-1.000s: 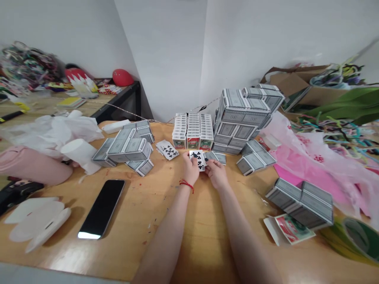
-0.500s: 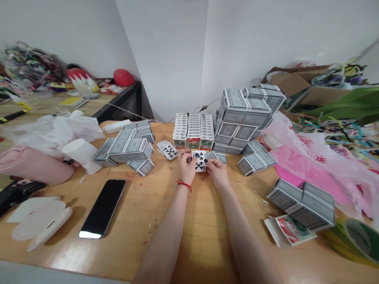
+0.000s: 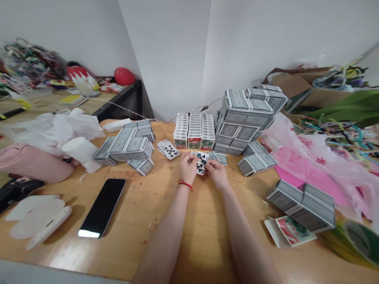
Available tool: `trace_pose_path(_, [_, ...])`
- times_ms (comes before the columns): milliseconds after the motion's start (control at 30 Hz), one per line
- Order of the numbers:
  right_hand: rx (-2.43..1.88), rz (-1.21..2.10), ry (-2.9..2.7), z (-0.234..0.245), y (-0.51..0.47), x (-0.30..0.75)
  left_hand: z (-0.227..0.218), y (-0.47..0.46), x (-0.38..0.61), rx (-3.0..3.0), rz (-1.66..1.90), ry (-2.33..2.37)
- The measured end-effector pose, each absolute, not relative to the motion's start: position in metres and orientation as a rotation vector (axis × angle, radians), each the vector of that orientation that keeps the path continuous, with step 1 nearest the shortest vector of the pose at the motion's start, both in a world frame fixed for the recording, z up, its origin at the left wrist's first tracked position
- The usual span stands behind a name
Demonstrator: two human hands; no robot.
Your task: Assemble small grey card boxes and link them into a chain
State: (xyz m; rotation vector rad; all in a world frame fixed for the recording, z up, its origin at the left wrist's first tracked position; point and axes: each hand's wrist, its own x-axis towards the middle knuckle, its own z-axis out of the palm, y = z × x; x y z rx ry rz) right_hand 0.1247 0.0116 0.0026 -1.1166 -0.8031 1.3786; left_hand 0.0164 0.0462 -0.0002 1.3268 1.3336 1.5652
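- While the cards were held squarer half a second ago, the small stack of playing cards (image 3: 201, 165) is now seen tilted, and the hands have been drawn closer together.
- The stack, clubs face up, is pinched between the left hand (image 3: 187, 169) and the right hand (image 3: 218, 174), both curled partly shut on it over the wooden table (image 3: 207, 221).
- Far to the right of the right hand, a cardboard box (image 3: 296, 85) is filled with coloured cords.
- Just beyond the hands, boxed decks (image 3: 194, 130) are stood in rows.
- How many cards are held cannot be told; the top edge is covered by fingertips.
- A green roll (image 3: 358, 238), right of the right forearm, is cut off by the frame.
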Motion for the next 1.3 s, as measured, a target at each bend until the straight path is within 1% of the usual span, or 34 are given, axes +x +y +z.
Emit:
trace_pose_path(267, [-1.165, 1.353, -0.897, 0.005, 0.011, 0.122, -0.001, 0.046, 0.017, 1.241, 1.628, 1.323])
trace_pose_path(533, [-1.197, 1.353, -0.915, 0.005, 0.011, 0.122, -0.001, 0.044, 0.019, 1.269, 1.568, 1.36])
trace_pose_path(633, [-1.229, 1.248, -0.936, 0.002, 0.012, 0.126, 0.003, 0.043, 0.018, 1.236, 1.522, 1.243])
trace_pose_path(733, [-1.306, 1.094, -0.974, -0.003, 0.013, 0.136, 0.004, 0.045, 0.014, 1.179, 1.395, 1.133])
trace_pose_path(867, [-1.44, 0.891, -1.079, -0.006, 0.014, 0.149, 0.003, 0.047, 0.005, 1.268, 1.186, 1.091])
trace_pose_path(967, [-1.504, 0.788, -1.129, -0.006, 0.014, 0.152, 0.003, 0.047, 0.003, 1.349, 1.101, 1.096])
trace_pose_path(1300, [-1.518, 0.701, -1.071, -0.012, 0.018, 0.152, 0.001, 0.047, 0.006, 1.458, 1.04, 1.047])
